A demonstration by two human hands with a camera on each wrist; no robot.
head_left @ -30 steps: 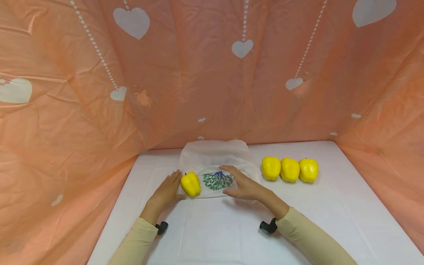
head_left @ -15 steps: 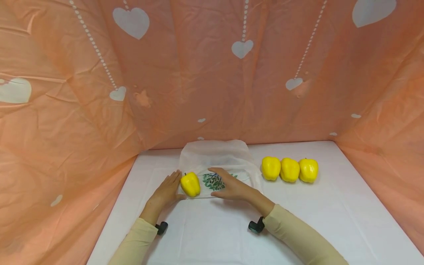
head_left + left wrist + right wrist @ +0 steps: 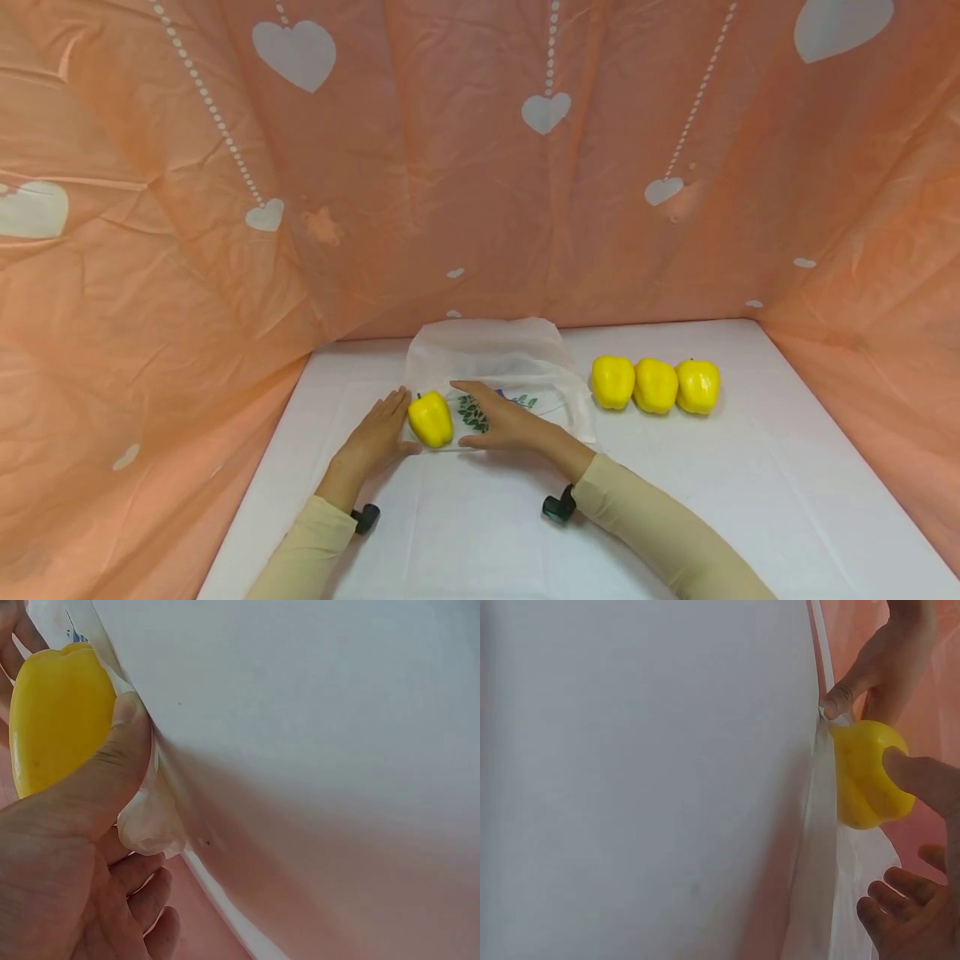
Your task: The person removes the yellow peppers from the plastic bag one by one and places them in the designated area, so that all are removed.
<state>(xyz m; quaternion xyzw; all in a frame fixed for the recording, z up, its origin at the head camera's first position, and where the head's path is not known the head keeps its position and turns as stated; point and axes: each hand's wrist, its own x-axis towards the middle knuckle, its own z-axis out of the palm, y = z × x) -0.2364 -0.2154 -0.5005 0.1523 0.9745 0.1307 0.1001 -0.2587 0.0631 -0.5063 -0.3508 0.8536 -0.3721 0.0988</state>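
Note:
A yellow bell pepper [image 3: 431, 419] lies on the left front part of a thin white drawstring bag [image 3: 480, 350], which carries a printed green tree [image 3: 473, 411]. My left hand [image 3: 375, 433] rests at the bag's left edge beside the pepper, fingers extended and thumb on the front hem. In the left wrist view its thumb [image 3: 112, 761] presses along the bag's edge, with loose fabric below. Reaching over the print from the right, my right hand [image 3: 502, 421] has thumb and fingers spread toward the pepper. The right wrist view shows the right thumb [image 3: 919, 776] overlapping the pepper.
Several more things share the white table [image 3: 750, 483]: three yellow bell peppers [image 3: 656, 386] stand in a row right of the bag. An orange sheet with white hearts [image 3: 450, 167] hangs behind and along both sides.
My right hand has moved left across the printed tree, closer to the pepper on the bag. The left hand and all the peppers have stayed in place.

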